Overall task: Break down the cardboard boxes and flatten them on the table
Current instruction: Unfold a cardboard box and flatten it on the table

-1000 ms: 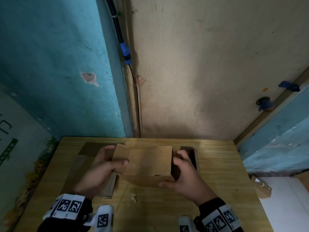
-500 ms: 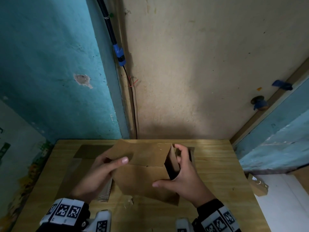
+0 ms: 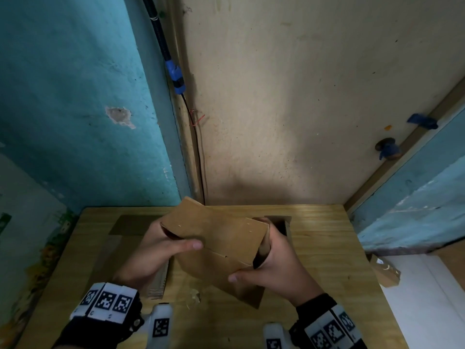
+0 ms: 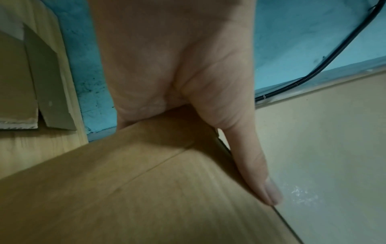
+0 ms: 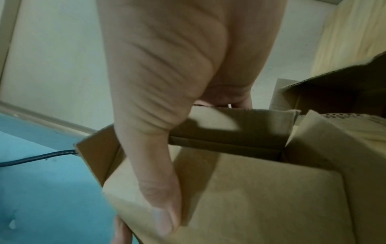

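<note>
I hold a small brown cardboard box (image 3: 221, 245) tilted above the wooden table (image 3: 319, 248), its flaps open at both ends. My left hand (image 3: 156, 253) grips its left end, thumb lying across the top panel (image 4: 146, 189), fingers hidden behind. My right hand (image 3: 274, 263) grips the right open end, thumb on the near panel (image 5: 250, 198), fingers reaching inside the opening. Flattened cardboard (image 3: 130, 225) lies on the table's left side, partly under my left hand.
Another open box (image 3: 284, 225) stands behind my right hand. A stack of flat cardboard edges (image 3: 158, 283) lies under my left wrist. Walls close the table's far side and left. A small carton (image 3: 385, 270) sits off the table's right edge.
The box has been lifted off the table and tipped, its far-left corner rising and its near flap hanging down. Both hands kept their hold on its ends.
</note>
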`<state>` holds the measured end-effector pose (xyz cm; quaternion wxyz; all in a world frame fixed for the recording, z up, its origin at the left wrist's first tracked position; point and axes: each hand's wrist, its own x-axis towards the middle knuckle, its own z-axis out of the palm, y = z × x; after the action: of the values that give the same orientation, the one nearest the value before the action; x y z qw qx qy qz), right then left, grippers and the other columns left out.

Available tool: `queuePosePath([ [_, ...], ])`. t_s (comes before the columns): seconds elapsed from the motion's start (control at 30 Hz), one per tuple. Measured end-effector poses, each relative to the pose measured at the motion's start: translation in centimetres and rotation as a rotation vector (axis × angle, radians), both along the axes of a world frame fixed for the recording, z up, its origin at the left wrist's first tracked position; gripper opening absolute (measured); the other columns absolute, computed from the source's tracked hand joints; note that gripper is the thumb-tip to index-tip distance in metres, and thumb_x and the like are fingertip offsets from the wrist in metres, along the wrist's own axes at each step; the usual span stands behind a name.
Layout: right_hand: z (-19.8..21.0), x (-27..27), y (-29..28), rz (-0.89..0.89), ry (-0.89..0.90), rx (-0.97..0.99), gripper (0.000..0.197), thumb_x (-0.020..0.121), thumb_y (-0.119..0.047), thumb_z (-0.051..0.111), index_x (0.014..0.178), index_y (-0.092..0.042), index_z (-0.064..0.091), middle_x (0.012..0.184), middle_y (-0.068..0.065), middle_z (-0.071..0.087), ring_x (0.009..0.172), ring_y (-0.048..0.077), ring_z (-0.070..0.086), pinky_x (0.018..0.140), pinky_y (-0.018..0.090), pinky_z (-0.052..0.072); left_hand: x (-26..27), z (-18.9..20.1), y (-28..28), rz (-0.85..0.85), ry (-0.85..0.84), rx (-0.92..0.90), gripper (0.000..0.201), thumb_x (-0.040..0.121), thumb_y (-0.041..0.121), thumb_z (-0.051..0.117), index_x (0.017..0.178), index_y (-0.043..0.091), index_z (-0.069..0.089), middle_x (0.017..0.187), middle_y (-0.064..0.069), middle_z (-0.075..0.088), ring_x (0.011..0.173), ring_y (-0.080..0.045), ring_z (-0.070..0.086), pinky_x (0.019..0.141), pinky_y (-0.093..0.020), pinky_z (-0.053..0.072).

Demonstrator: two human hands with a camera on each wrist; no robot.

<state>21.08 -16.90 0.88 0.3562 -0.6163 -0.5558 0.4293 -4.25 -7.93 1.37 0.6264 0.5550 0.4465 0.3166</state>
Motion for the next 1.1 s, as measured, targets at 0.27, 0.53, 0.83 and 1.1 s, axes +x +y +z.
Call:
queuePosePath([
  [0.27,-0.6,0.2,-0.5,-0.102,0.045,0.136,0.114,0.061,-0.043,0.098,0.140,-0.044,0.016,0.141,-0.016,0.052,0.132,0.005,0.054,0.107,0.039,0.052,1.9,0.9,-1.1,0.128,-0.024,-0.022,0.047,0.075,0.022,0.077,0.120,0.025,0.065,0.112,0.008,0.076,0.100,-0.008,0.073,0.081,-0.026,0.054],
  [0.53,-0.2,1.0,-1.6,0.071,0.232,-0.069,0.039,0.089,-0.051,0.074,0.116,-0.023,0.075,0.147,-0.020,0.042,0.135,0.008,0.050,0.104,0.037,0.056,2.1,-1.0,-1.1,0.266,-0.078,-0.223,0.035,0.082,0.037,0.075,0.092,0.004,0.068,0.086,-0.009,0.075,0.079,-0.027,0.070,0.073,-0.038,0.053],
  [0.83,-1.4,-0.4,-2.4,0.134,0.029,-0.028,0.030,0.082,-0.036,0.086,0.111,-0.038,0.079,0.142,-0.039,0.036,0.126,-0.007,0.050,0.096,0.015,0.053,0.9,-2.7,-0.1,0.441,-0.127,-0.466,0.049,0.083,0.043,0.076,0.117,0.008,0.071,0.114,-0.015,0.075,0.113,-0.035,0.067,0.090,-0.048,0.055],
  [1.1,-2.8,0.8,-1.5,-0.191,0.398,-0.059,0.015,0.081,-0.023,0.083,0.096,-0.022,0.085,0.121,-0.004,0.073,0.108,0.021,0.073,0.086,0.030,0.060,0.1,-1.4,-2.0,-0.057,-0.172,-0.310,0.110,0.043,0.041,0.099,0.140,0.030,0.049,0.134,-0.006,0.066,0.121,-0.027,0.065,0.103,-0.050,0.053],
])
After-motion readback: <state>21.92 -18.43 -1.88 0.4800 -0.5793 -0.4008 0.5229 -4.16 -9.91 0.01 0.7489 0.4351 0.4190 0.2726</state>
